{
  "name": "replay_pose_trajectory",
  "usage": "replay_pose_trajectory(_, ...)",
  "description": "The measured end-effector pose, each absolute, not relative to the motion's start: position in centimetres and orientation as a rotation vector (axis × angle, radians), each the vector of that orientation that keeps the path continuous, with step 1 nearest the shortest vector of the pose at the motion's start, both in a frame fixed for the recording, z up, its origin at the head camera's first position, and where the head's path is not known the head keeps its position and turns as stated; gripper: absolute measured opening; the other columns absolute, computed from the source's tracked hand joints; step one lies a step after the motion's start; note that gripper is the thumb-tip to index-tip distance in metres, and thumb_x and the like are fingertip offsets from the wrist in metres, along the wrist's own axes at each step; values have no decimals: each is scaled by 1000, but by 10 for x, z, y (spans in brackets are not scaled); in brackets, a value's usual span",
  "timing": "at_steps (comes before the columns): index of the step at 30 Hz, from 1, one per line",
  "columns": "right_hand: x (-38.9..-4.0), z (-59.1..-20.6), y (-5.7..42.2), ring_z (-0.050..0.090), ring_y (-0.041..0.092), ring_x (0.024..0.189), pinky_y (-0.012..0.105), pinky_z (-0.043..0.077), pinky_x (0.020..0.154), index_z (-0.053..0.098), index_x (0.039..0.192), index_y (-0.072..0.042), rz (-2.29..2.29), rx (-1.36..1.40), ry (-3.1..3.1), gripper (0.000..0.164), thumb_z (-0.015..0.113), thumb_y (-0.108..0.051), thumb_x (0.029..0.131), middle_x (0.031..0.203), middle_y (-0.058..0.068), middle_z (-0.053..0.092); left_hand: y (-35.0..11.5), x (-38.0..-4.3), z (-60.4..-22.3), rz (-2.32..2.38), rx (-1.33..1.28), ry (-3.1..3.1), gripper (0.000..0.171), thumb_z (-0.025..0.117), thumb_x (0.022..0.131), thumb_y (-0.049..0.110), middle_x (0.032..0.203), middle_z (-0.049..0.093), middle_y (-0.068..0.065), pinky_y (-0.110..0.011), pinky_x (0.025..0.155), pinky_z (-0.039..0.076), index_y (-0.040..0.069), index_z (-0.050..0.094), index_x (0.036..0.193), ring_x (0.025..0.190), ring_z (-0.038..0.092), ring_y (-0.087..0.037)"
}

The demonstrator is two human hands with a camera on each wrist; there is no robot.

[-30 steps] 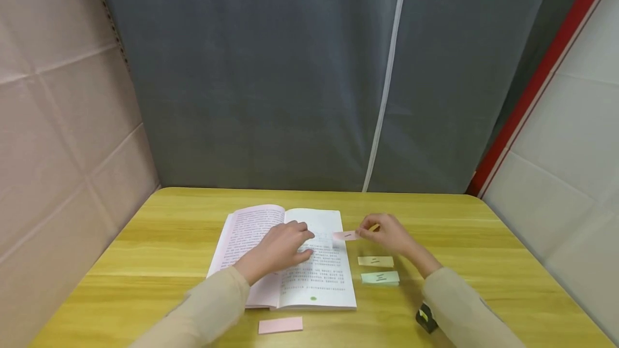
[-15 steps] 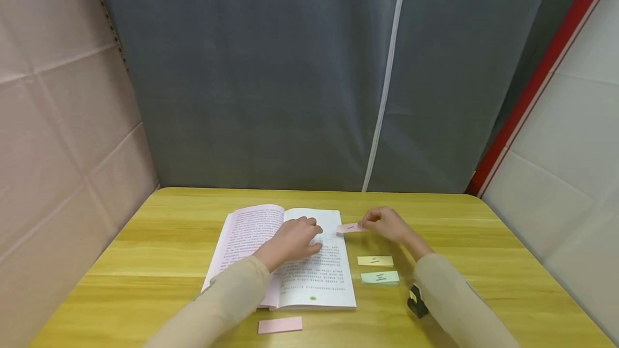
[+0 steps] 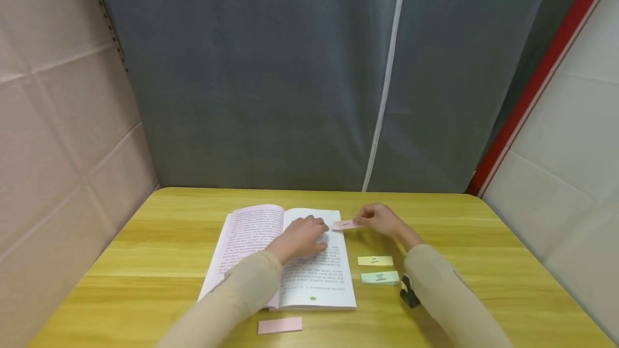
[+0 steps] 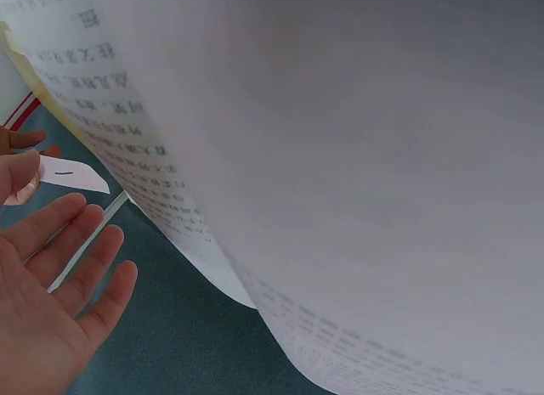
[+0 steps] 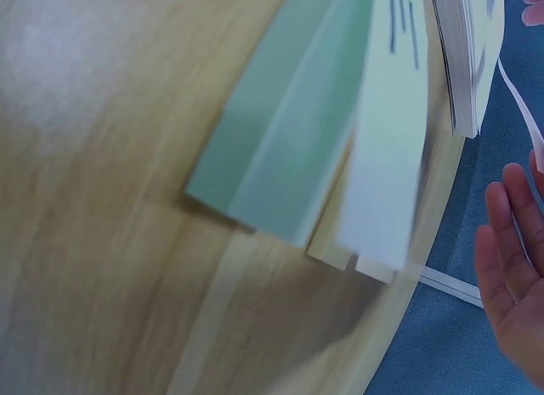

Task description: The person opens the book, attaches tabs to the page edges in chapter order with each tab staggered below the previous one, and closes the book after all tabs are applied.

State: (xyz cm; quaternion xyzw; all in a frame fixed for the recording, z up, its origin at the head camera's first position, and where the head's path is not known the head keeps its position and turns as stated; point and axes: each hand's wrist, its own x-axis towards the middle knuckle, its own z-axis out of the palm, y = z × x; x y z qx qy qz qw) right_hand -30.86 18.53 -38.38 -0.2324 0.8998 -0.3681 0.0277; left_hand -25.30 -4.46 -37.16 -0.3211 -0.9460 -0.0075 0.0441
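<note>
An open book [image 3: 314, 278] lies on the table, printed pages facing up. My left hand [image 3: 302, 236] is over its right page, and in the left wrist view that hand [image 4: 64, 293] has its fingers loosely spread with nothing in them. My right hand [image 3: 382, 220] pinches the right end of a pink sticky note [image 3: 344, 224] marked with one stroke. The note's free end overlaps the upper right edge of the page; whether it touches the paper I cannot tell. Right of the book lie a yellow sticky note [image 3: 375, 261] with two strokes and green sticky notes [image 3: 379, 277] with three.
A pink sticky-note pad [image 3: 279, 325] lies in front of the book on the wooden table [image 3: 121, 278]. A small black object [image 3: 409, 292] is at the right sleeve. Behind the table hangs a grey curtain [image 3: 271, 79].
My left hand has slid right and up over the page. My right hand has moved away from me, then slightly left, bringing the pink note over the page's edge.
</note>
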Motion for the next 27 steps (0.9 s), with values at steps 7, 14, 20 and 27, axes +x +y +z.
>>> replay_pose_trajectory(7,-311,-383,186,45,14,65,28,37,58,65,77,-5,-1117,-711,2783,9,60,-11,82,74,0,59,-38,-259,-376,30,-964,-2917,34,59,79,31,98,56,1,-33,72,42,13,61,108,86,51,-16)
replay_pose_trajectory(14,-311,-383,187,45,14,62,29,37,55,64,77,-4,-1117,-713,2767,10,60,-11,81,71,0,58,-31,-263,-379,36,-985,-2909,34,60,78,30,99,57,1,-33,74,41,12,61,107,88,51,-16)
replay_pose_trajectory(20,-312,-386,187,45,14,61,28,38,55,64,76,-3,-1124,-738,2763,10,60,-9,82,71,0,58,-22,-266,-383,103,-959,-2958,43,56,83,37,116,53,1,-37,86,37,14,55,119,104,48,-18)
replay_pose_trajectory(27,-310,-388,185,44,14,59,28,38,53,64,76,-3,-1115,-731,2750,9,59,-7,82,72,1,58,-18,-268,-390,199,-924,-3035,48,41,90,42,134,38,3,-43,98,24,17,43,131,124,31,-20)
